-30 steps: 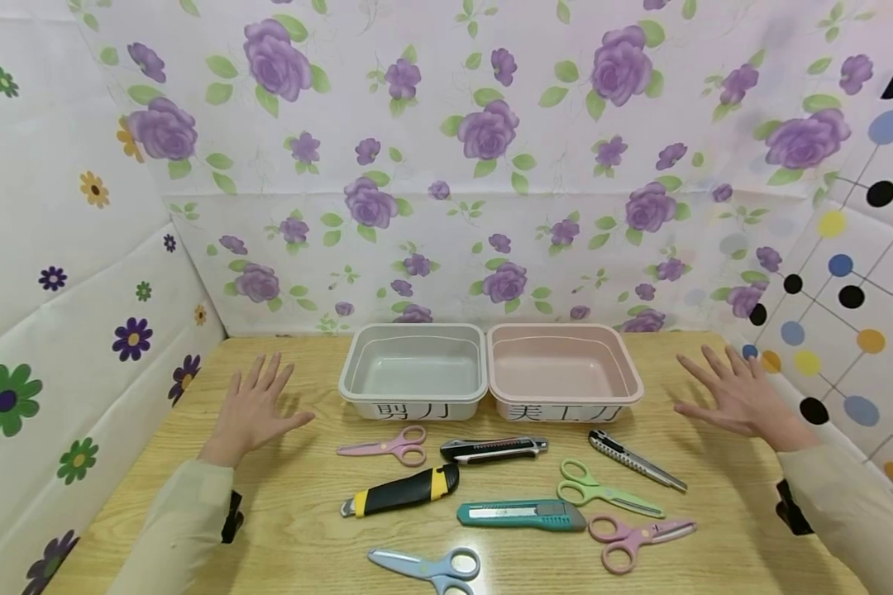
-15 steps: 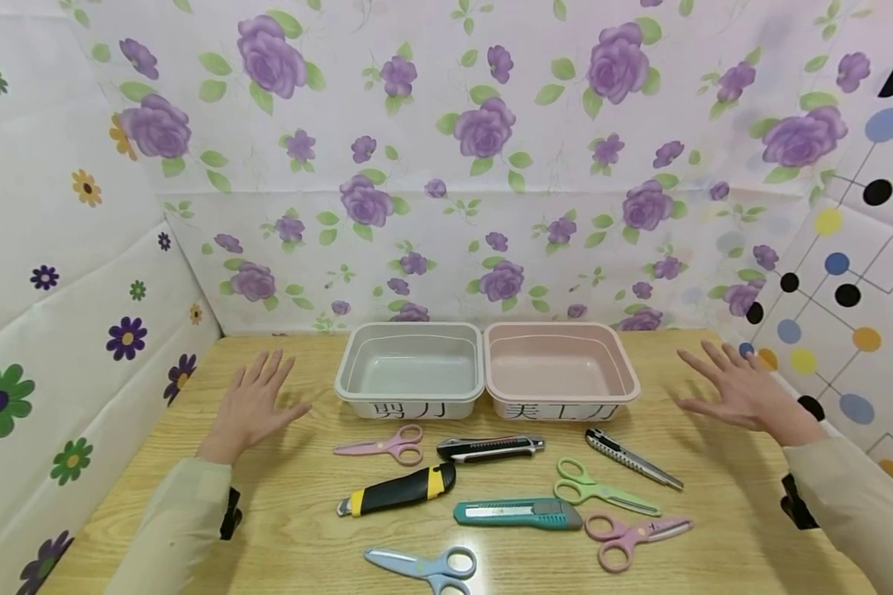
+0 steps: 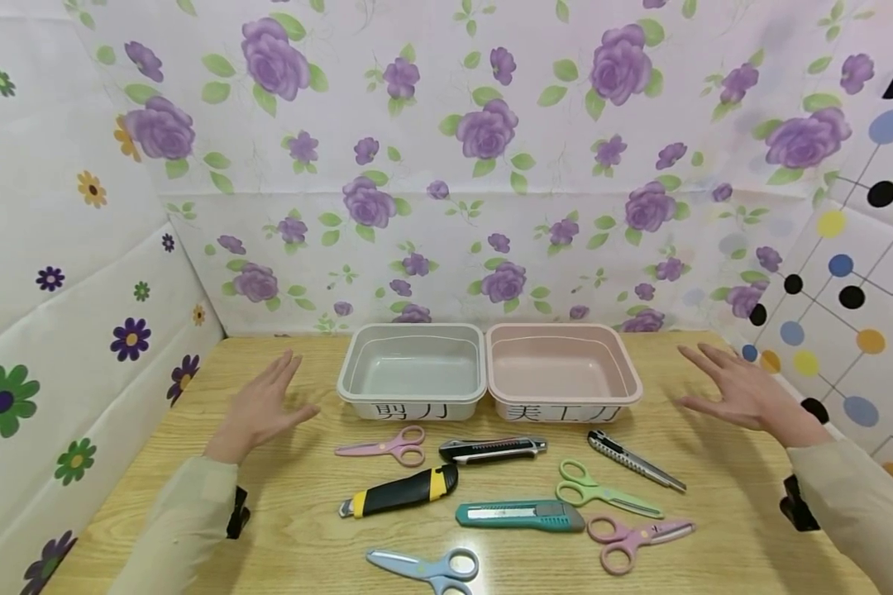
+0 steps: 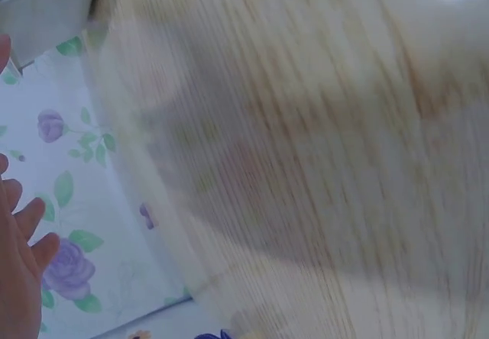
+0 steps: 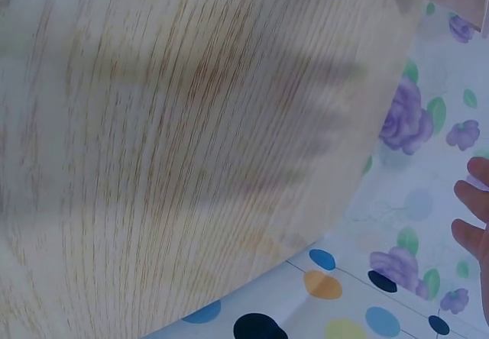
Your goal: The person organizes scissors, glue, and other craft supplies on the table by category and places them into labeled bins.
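My left hand hovers over the left of the table, fingers extended, thumb toward the grey bin; it holds nothing. On the other side my right hand is likewise spread above the wood, nearest the pink bin. Between them lie pink scissors, a black-and-silver utility knife, a slim silver utility knife, a black-and-yellow utility knife, a teal utility knife, green scissors, another pair of pink scissors and blue scissors, cut off by the lower frame edge.
Both bins stand side by side at the table's back, with printed labels on their fronts. Behind them hangs a purple-flowered cloth. Patterned cloths enclose the left and right sides. The wood-grain table carries all the tools.
My left hand has turned slightly, its fingers now closer together and pointing more to the right. The right hand has tilted a little. The tools and bins stay in place.
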`<state>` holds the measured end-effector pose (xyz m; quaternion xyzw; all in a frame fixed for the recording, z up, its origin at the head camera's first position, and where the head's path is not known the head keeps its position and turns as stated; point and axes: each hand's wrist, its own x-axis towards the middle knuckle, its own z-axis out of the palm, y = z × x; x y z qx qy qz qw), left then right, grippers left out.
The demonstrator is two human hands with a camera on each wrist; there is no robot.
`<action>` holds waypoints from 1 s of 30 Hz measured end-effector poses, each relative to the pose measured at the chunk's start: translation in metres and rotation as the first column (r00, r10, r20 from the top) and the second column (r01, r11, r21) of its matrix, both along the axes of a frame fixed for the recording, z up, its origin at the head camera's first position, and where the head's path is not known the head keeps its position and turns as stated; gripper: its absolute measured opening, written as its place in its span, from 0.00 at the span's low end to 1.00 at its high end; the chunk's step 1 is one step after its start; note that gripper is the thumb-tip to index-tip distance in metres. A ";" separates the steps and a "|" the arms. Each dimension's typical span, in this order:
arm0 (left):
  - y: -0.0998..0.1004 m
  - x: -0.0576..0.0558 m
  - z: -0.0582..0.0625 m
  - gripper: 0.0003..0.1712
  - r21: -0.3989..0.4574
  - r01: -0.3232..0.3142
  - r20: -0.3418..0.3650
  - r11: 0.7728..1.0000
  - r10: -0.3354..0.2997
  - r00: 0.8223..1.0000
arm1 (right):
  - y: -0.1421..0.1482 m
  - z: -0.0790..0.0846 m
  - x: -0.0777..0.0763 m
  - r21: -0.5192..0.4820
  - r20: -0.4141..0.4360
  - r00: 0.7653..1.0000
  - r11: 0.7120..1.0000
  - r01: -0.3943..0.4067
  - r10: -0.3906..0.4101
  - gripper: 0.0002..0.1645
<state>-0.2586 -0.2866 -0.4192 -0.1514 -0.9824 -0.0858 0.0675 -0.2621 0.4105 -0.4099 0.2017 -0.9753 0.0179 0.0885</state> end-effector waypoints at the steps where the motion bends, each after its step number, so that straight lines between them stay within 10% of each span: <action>1: 0.002 0.000 0.000 0.55 0.015 -0.007 0.011 1.000 0.006 1.000 | -0.001 0.000 0.000 -0.008 -0.001 1.000 1.000 0.000 0.000 0.51; 15: 0.025 -0.001 0.000 0.56 0.184 -0.028 0.032 0.982 0.022 0.999 | -0.023 0.003 0.006 -0.146 0.047 0.999 0.989 0.010 -0.003 0.49; 30: 0.045 -0.002 -0.002 0.50 0.479 -0.030 0.118 0.878 -0.031 0.993 | -0.045 -0.008 0.013 -0.301 0.065 0.998 0.954 -0.002 0.023 0.43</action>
